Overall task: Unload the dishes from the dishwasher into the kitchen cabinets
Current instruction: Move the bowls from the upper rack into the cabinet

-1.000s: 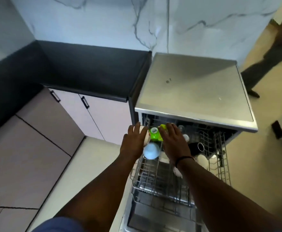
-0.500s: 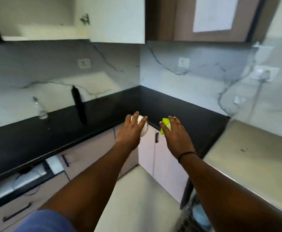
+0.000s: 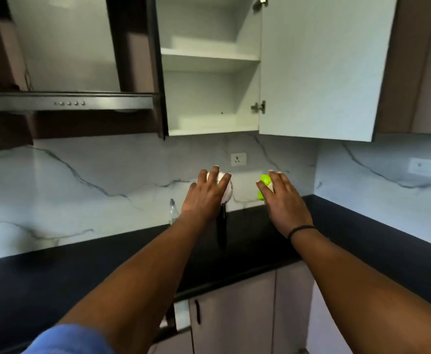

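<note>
Dishes in transit: a round white ceramic bowl or cup sat under the left hand, fingers curled over its far side, and a small lime-green plastic cup was gripped in the right hand, showing just past the thumb and forefinger. Which way up either piece sat could not be told; the hands covered most of both. Open white wall cabinet lay straight up and ahead of both hands, its lower shelf above the fingertips and its door swung out above the right hand. Left hand was nearer the opening; right hand sat under the door edge and would likely need to shift left as it rose. Black stone countertop lay below both wrists. Both pieces were well apart from each other.
</note>
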